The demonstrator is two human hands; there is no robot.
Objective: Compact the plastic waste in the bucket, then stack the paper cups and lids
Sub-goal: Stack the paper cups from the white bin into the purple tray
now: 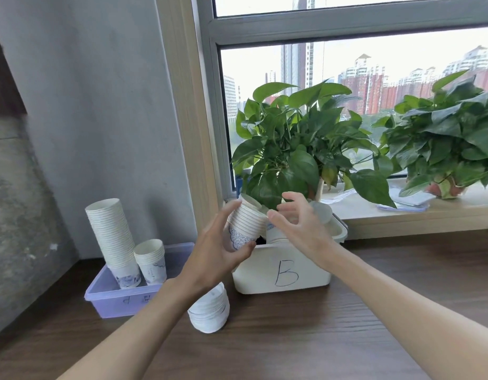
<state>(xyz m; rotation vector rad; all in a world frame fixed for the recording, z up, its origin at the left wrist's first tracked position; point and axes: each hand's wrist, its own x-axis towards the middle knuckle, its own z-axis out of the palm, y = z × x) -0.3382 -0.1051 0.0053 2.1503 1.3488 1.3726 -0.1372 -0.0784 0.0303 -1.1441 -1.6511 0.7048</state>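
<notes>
White cups [245,226] with blue pattern, lilac tray [122,300], white bin [286,272], green plants [297,138]

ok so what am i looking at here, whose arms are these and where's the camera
No machine here: one camera worn on a person's head looks down at their own bare hands. The left hand grips a nested stack of white paper cups with a blue pattern; the right hand is open beside its rim. Behind them a white plastic bin marked B stands on the dark wooden table. At left a lilac plastic tray holds two more cup stacks, and a further cup stack rests on the table in front.
</notes>
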